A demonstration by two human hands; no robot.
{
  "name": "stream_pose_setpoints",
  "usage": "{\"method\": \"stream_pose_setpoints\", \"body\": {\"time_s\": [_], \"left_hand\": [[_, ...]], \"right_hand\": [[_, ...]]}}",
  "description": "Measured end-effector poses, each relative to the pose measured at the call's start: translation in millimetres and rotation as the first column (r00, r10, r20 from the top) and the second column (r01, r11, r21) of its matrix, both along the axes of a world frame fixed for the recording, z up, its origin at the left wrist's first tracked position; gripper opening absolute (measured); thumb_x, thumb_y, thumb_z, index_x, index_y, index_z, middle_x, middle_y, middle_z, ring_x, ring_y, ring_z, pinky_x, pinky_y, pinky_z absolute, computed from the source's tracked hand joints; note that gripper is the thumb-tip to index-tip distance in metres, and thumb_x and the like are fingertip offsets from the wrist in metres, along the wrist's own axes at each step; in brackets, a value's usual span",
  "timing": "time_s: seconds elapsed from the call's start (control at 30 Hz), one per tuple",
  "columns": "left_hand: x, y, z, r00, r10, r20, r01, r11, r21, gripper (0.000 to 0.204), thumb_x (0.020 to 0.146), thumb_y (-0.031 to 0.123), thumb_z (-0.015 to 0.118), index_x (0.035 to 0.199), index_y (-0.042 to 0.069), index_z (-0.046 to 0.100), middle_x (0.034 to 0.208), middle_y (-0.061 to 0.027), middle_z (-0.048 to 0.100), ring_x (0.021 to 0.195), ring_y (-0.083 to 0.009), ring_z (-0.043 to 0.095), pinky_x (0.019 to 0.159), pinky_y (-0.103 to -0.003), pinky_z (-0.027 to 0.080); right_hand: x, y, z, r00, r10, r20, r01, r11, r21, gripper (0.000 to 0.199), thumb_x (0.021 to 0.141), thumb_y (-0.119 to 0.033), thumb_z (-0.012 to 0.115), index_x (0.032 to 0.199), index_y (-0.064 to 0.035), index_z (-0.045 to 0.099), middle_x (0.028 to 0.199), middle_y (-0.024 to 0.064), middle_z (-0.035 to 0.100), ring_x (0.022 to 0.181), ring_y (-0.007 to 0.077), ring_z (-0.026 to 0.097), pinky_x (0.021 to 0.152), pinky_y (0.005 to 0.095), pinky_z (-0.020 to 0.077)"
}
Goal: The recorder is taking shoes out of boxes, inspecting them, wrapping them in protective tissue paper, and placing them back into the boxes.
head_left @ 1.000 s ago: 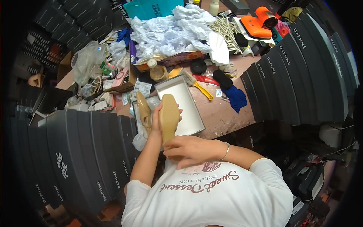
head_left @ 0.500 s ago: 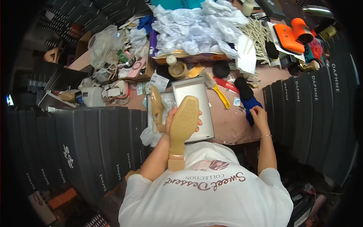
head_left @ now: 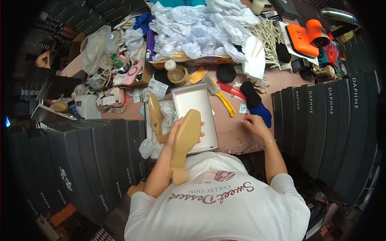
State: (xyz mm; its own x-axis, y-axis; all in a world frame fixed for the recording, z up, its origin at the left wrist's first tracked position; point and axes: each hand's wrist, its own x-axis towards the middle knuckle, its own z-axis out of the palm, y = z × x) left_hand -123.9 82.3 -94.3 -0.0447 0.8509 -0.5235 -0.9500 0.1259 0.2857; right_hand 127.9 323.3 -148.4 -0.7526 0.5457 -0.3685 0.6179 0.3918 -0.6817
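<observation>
A tan heeled shoe [head_left: 187,132] is gripped in my left hand [head_left: 173,133], its sole turned up and its block heel toward my body. My right hand [head_left: 257,125] is over the table beside a blue cloth [head_left: 263,113], its fingertips pinched together. Whether something small sits between them I cannot make out. The matching tan shoe [head_left: 155,114] lies in white wrapping in an open shoebox [head_left: 147,132], left of the grey-rimmed white box lid [head_left: 193,98].
Beyond the lid lie a yellow-handled brush [head_left: 225,102], a red-handled tool [head_left: 231,90] and a bottle of liquid [head_left: 175,72]. White crumpled plastic [head_left: 197,30] fills a box at the back. Dark shoeboxes stand in rows at left [head_left: 76,160] and right [head_left: 317,120].
My right hand has moved left off the blue cloth, fingers still pinched. The shoe in my left hand has tilted a little. The whole view has shifted slightly.
</observation>
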Motion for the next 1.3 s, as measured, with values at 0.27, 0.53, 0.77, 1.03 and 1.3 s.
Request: {"method": "stream_pose_setpoints", "body": {"time_s": [0.27,0.53,0.77,1.03,1.3], "left_hand": [[10,-46,-69,0.996,-0.042,0.073,0.066,0.93,-0.362,0.048,0.09,0.049,0.043,0.115,0.009,0.052,0.095,-0.0138,0.058,0.091,-0.0371,0.061,0.06,-0.046,0.052],[20,-67,-33,0.983,0.012,0.182,0.02,0.985,-0.17,0.058,0.092,0.05,0.038,0.133,0.008,0.042,0.121,-0.0226,0.052,0.094,-0.0351,0.06,0.068,-0.045,0.055],[-1,-46,-6,0.988,0.143,0.051,-0.142,0.99,-0.011,0.062,0.092,0.051,0.036,0.136,0.007,0.038,0.123,-0.0227,0.051,0.098,-0.0345,0.059,0.071,-0.044,0.055],[-12,-24,8,0.901,0.354,0.252,-0.415,0.871,0.261,0.069,0.091,0.053,0.036,0.141,0.006,0.029,0.136,-0.0215,0.038,0.114,-0.0374,0.051,0.075,-0.047,0.057],[-35,-26,6,0.988,0.152,-0.03,-0.131,0.925,0.357,0.07,0.089,0.052,0.042,0.138,0.003,0.032,0.131,-0.0191,0.044,0.105,-0.0332,0.057,0.077,-0.045,0.056]], "right_hand": [[-90,-11,7,0.962,-0.044,-0.27,0.051,0.998,0.02,0.022,0.082,-0.014,0.062,0.097,0.0011,0.063,0.085,0.0162,0.063,0.073,0.0292,0.061,0.068,0.0361,0.0478],[-229,26,-10,0.911,0.336,-0.241,-0.206,0.875,0.439,0.018,0.075,-0.01,0.063,0.092,-0.0033,0.065,0.088,0.0146,0.061,0.086,0.0286,0.061,0.076,0.0397,0.0474],[-279,32,-63,0.864,0.492,0.11,-0.412,0.563,0.717,0.019,0.075,-0.014,0.06,0.093,-0.0111,0.065,0.085,0.0094,0.062,0.08,0.0271,0.061,0.075,0.0411,0.0437],[-194,-36,38,0.753,-0.57,-0.328,-0.158,0.328,-0.932,0.025,0.09,-0.008,0.055,0.115,-0.0071,0.054,0.106,0.0056,0.063,0.094,0.0163,0.061,0.08,0.0298,0.0502],[-113,-93,63,0.824,-0.399,-0.402,-0.346,0.207,-0.915,0.031,0.093,-0.016,0.051,0.122,-0.0043,0.049,0.114,0.0101,0.058,0.108,0.0196,0.056,0.089,0.036,0.0472]]}}
